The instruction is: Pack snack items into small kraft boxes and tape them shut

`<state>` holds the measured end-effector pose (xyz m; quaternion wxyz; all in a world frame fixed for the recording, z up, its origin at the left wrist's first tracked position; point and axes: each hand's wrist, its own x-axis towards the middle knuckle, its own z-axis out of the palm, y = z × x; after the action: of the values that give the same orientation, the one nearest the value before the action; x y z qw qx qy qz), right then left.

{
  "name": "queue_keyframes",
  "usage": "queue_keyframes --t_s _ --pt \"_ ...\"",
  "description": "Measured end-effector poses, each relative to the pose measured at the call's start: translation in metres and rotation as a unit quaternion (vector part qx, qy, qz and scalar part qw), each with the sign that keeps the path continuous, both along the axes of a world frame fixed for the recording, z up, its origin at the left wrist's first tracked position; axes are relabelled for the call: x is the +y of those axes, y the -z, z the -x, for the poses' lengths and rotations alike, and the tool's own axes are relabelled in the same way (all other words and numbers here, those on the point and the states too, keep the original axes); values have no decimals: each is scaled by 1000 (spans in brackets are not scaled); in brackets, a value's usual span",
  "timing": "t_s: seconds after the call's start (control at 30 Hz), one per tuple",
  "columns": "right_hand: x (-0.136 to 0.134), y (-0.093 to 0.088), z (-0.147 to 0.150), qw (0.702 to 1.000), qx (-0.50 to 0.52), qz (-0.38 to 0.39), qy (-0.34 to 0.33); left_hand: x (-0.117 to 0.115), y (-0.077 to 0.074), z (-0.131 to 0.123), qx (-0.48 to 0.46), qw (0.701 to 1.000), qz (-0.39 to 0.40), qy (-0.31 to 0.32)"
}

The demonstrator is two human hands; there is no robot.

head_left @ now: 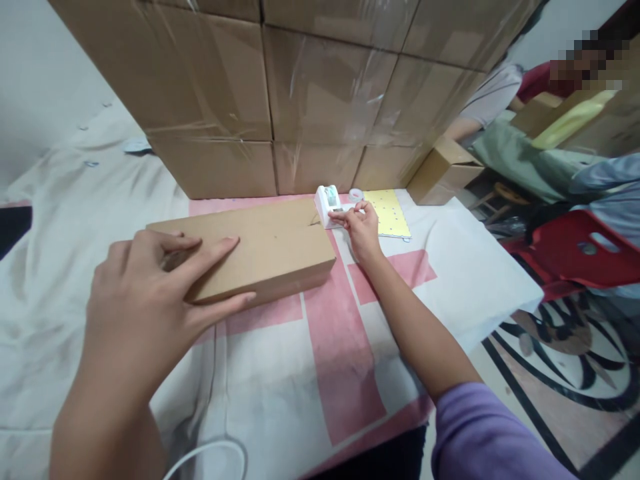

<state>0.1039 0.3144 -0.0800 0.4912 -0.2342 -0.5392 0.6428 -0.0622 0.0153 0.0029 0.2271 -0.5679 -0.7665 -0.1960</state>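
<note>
A flat brown cardboard box (270, 247) lies on a pink and white cloth (340, 347). My left hand (150, 293) rests on its near left end, fingers spread over the top and front edge. My right hand (360, 227) reaches past the box's right end to a small white tape dispenser (327, 200), fingertips pinched on something small and pale at its front that I cannot make out. A yellow sheet (390, 210) with small dots lies just right of that hand.
A wall of large taped cartons (280, 87) stands behind the box. A smaller carton (443, 170) sits at the right. A small tape roll (355, 195) lies by the dispenser. A red plastic chair (585, 253) and another person (495, 93) are at the right.
</note>
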Motion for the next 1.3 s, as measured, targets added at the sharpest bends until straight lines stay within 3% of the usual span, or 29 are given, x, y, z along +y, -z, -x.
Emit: queue_keyframes --t_s 0.4,0.77,0.97,1.3 --pt "-13 -6 1 998 15 36 47 0 -5 -3 8 1000 29 -3" --pt "-27 -12 3 998 15 18 60 0 -4 1 -8 999 50 -9" --pt "-37 -9 10 991 -7 59 117 1 -3 -2 -12 999 44 -6" --pt "-37 -6 10 992 -29 37 121 1 1 8 -6 999 52 6"
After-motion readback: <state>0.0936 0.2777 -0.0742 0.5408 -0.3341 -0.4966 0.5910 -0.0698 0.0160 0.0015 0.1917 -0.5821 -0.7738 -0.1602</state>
